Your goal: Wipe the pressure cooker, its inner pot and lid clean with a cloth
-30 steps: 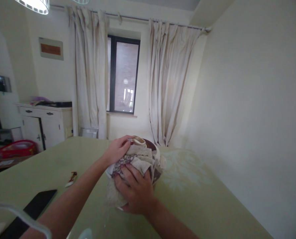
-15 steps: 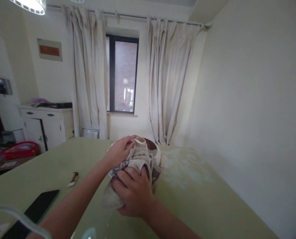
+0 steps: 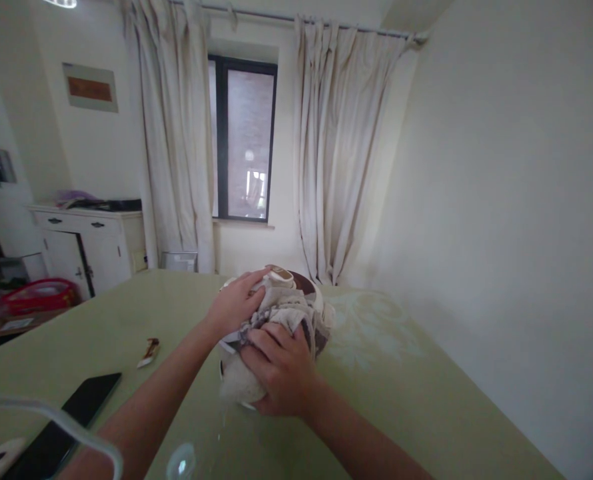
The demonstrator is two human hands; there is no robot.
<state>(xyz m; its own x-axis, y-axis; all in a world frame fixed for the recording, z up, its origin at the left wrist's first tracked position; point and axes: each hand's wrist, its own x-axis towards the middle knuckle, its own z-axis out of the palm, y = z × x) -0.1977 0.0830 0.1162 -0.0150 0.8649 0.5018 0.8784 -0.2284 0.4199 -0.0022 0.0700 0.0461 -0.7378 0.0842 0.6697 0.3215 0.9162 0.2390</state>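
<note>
Cloth (image 3: pixel 287 301), pale with grey patterning, lies crumpled over a white-and-brown object (image 3: pixel 304 284) on the tabletop (image 3: pixel 386 413), straight ahead of you and well in from the near edge. Your right hand (image 3: pixel 282 373) has its fingers curled into the folds, gripping the bunched fabric on the near side. Your left hand (image 3: pixel 234 305) lies over the upper left of the bundle, fingertips near a white piece with a tan patch (image 3: pixel 280 273); whether those fingers grip or merely rest, you cannot tell from this view.

Expect the cloth to be soft and limp, light, and easy to gather; take it by a thick fold, since a thin pinch could let it slide. The object beneath looks firmer and probably holds its curve, but its weight and what it is stay unclear under the fabric. Its rounded shape may turn if you push from one side, so a steady palm on the upper left and a grip on the near folds should suit it. Press moderately, as its smooth-looking rim could be slippery.
</note>
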